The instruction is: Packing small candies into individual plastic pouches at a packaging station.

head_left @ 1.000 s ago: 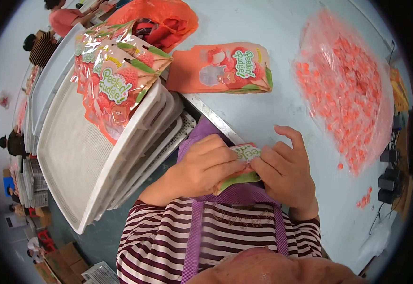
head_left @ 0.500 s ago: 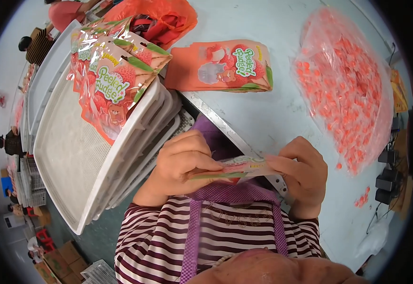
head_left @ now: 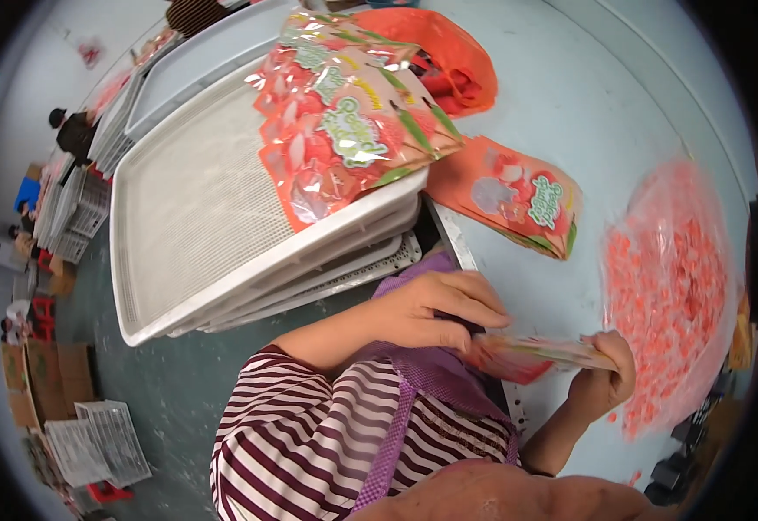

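Observation:
An orange-pink printed pouch [head_left: 548, 352] is held nearly edge-on in front of my apron. My right hand [head_left: 604, 378] grips its right end between thumb and fingers. At the other end, the thumb and fingers of my left hand [head_left: 444, 308] are on the edge; motion blurs that end. Beyond my hands, a stack of flat pouches of the same kind [head_left: 518, 195] rests on the table. More pouches [head_left: 344, 130], shiny and puffed, are piled on the top white tray [head_left: 192, 208] to the left.
A large clear bag of small pink wrapped pieces [head_left: 674, 295] sits on the pale table [head_left: 604, 95] at right. Beyond the trays lies a red plastic bag [head_left: 457, 65]. White crates [head_left: 101, 443] and cardboard boxes [head_left: 58, 373] stand on the floor at far left.
The view has swung left, so the trays, pouches and bag appear farther right. Both hands have shifted right with the pouch, and my left hand's fingers have straightened somewhat.

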The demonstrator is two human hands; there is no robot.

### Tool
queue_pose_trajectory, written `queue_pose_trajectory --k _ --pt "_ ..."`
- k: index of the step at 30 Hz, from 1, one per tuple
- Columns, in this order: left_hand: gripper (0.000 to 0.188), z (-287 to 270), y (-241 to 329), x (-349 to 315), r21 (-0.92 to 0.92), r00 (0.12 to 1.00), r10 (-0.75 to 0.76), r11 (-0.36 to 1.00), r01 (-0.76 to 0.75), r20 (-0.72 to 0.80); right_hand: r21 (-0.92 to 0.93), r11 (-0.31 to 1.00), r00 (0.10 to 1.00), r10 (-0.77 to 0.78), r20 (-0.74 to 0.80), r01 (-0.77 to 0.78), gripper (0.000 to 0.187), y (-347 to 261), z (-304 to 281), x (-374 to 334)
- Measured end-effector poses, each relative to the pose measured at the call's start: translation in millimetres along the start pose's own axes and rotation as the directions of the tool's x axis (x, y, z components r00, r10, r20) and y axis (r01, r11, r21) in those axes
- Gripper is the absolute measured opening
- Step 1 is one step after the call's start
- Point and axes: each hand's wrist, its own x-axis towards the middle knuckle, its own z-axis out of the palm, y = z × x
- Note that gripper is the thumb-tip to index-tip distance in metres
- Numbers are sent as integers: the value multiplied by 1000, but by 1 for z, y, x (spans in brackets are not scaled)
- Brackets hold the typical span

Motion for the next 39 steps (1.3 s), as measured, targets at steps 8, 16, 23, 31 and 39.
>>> queue_pose_trajectory --k 8,16,23,31,39 --pt "43 48 -10 -19 -462 896 -323 773 435 303 -213 975 969 14 -248 -69 16 10 7 -23" --pt "26 23 33 -8 -132 742 -621 737 663 253 -270 963 932 -100 -347 2 23 21 8 -17" --pt "33 -54 118 -22 172 583 -549 623 763 -599 158 980 915 168 -366 -117 31 20 -11 14" --pt "48 -272 118 -40 698 595 369 319 641 -714 100 986 971 151 -188 -134 33 30 2 1" --pt "57 -318 47 -92 613 659 -187 253 749 -728 144 962 963 246 -107 -230 31 37 9 -4"
